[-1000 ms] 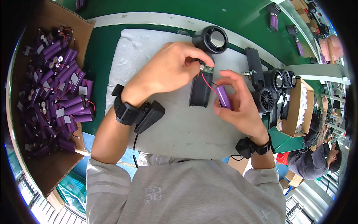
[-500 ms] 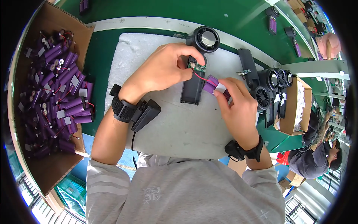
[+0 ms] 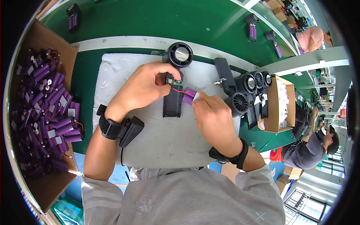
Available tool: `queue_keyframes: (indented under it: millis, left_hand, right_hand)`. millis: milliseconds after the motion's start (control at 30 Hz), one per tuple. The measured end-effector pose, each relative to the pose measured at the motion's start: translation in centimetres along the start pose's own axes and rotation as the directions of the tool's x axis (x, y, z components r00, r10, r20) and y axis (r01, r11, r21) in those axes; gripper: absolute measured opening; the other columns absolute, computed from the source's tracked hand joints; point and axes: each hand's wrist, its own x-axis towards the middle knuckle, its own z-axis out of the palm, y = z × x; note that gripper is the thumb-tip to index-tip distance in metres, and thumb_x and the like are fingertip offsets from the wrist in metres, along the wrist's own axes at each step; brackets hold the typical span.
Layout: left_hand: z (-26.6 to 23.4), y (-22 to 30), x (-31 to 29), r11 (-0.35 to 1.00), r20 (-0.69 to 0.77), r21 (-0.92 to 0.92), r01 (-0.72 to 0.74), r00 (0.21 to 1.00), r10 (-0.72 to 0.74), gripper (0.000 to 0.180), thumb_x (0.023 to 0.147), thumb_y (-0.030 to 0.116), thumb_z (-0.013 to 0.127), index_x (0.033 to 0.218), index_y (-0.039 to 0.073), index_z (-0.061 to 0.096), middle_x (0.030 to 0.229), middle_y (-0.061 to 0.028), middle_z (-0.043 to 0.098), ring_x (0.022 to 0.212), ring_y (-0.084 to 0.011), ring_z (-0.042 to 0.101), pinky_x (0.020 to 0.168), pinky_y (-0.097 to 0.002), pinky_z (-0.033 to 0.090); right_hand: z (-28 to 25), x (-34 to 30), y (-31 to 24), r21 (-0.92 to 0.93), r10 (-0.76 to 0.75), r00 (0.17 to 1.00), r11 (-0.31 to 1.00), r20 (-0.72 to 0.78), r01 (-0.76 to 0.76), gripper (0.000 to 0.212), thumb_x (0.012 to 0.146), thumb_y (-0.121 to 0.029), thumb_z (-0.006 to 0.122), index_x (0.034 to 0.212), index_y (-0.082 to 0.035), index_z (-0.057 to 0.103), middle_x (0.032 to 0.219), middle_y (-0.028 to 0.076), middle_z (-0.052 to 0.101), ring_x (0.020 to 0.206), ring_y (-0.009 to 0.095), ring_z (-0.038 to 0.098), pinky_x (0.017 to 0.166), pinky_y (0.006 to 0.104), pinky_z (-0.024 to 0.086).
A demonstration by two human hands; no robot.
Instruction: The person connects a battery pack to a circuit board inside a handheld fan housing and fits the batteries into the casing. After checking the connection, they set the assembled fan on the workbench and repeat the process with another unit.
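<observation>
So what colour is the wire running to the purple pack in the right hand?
Red; the wire shows best in the head view.

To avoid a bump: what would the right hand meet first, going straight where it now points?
Holding the purple battery pack, the right hand would probably first meet the open fan handle near its green circuit board; depth is unclear.

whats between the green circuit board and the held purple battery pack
The head view shows a red wire there, running from the circuit board toward the battery pack over the black casing.
</observation>
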Motion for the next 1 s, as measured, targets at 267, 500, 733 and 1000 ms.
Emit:
queue_keyframes:
  millis: [267,500,733,1000]
  left_hand:
    - [0.1,-0.3,0.0,0.991,-0.019,0.081,-0.107,0.994,0.109,0.027,0.072,-0.002,0.064,0.098,0.006,0.066,0.082,-0.0099,0.063,0.067,-0.0192,0.057,0.063,-0.0326,0.047]
    - [0.2,-0.8,0.0,0.972,-0.014,0.142,-0.186,0.982,0.19,0.028,0.074,-0.002,0.064,0.1,0.008,0.065,0.085,-0.0068,0.062,0.067,-0.0154,0.056,0.063,-0.03,0.047]
    - [0.1,-1.0,0.0,0.966,-0.018,0.159,-0.203,0.978,0.209,0.027,0.074,-0.001,0.064,0.099,0.008,0.065,0.083,-0.008,0.061,0.068,-0.0182,0.057,0.064,-0.0325,0.047]
    - [0.1,-1.0,0.0,0.966,-0.015,0.164,-0.199,0.979,0.204,0.026,0.074,-0.001,0.064,0.099,0.008,0.064,0.082,-0.0077,0.06,0.068,-0.0185,0.056,0.063,-0.0335,0.046]
  right_hand:
    - [-1.0,1.5,-0.9,-0.246,-0.067,0.95,0.958,0.305,0.147,0.009,0.07,-0.001,0.065,0.069,0.002,0.057,0.082,0.019,0.064,0.069,0.03,0.06,0.064,0.0377,0.052]
    - [0.3,1.2,-1.0,-0.236,-0.066,0.974,0.964,0.218,0.118,0.013,0.07,-0.002,0.065,0.065,0.001,0.054,0.073,0.017,0.059,0.066,0.031,0.059,0.061,0.0396,0.051]
    - [-1.0,1.8,-0.3,-0.081,-0.056,0.987,0.994,0.149,0.069,0.014,0.072,-0.002,0.069,0.068,0.003,0.056,0.071,0.017,0.06,0.067,0.034,0.06,0.062,0.0412,0.05]
    - [-1.3,1.8,0.5,0.136,0.02,0.991,0.99,0.129,-0.038,0.01,0.078,-0.003,0.069,0.075,0.004,0.062,0.078,0.016,0.064,0.069,0.036,0.062,0.063,0.0412,0.05]
